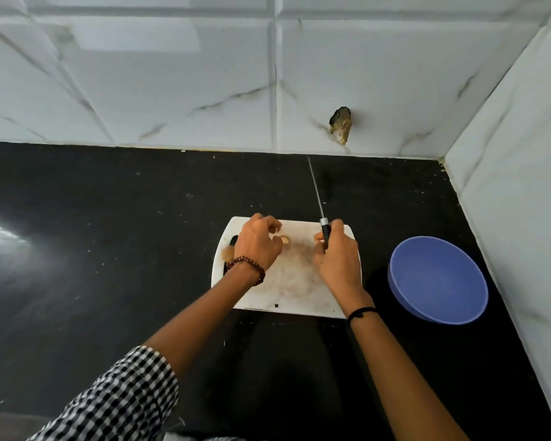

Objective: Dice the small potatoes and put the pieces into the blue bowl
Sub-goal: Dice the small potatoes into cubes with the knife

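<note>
A white cutting board [293, 288] lies on the black counter. My left hand [258, 241] hovers over its far left part with fingers curled round a pale potato piece [285, 239]. Another small brown potato [228, 253] sits at the board's left edge, partly hidden by my wrist. My right hand [336, 257] grips the black handle of a knife [318, 198], whose thin blade points away toward the wall. The blue bowl [438, 280] stands to the right of the board and looks empty.
The black counter [109, 233] stretches left and toward me. White marble tiles form the back wall and a side wall [516, 202] close on the right of the bowl. A broken hole [341, 124] shows in the back tile.
</note>
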### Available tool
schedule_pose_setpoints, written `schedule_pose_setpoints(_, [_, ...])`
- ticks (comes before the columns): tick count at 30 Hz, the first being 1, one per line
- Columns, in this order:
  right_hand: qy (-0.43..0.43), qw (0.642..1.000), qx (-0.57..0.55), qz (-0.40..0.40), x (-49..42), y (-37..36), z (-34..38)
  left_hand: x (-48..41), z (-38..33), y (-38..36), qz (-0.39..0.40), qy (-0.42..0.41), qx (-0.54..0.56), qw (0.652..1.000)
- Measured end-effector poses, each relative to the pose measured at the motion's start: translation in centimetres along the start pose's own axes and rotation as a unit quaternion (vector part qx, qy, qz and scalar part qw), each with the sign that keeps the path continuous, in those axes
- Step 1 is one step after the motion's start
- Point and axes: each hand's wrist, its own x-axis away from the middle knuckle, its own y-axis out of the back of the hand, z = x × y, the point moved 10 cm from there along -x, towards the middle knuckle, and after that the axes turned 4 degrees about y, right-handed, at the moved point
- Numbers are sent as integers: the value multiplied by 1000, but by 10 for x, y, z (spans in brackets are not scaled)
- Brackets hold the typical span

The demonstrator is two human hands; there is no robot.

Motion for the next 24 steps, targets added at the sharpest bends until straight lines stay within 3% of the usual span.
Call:
schedule_pose_setpoints(9, [26,994,-51,98,-9,-47,23,10,-2,-16,43,-44,-54,997])
schedule_pose_setpoints(15, [40,996,-38,72,-11,-43,29,8,0,-14,35,-38,-41,998])
schedule_pose_setpoints(24, [2,996,-70,45,28,-23,-5,43,-3,-25,104,-29,86,990])
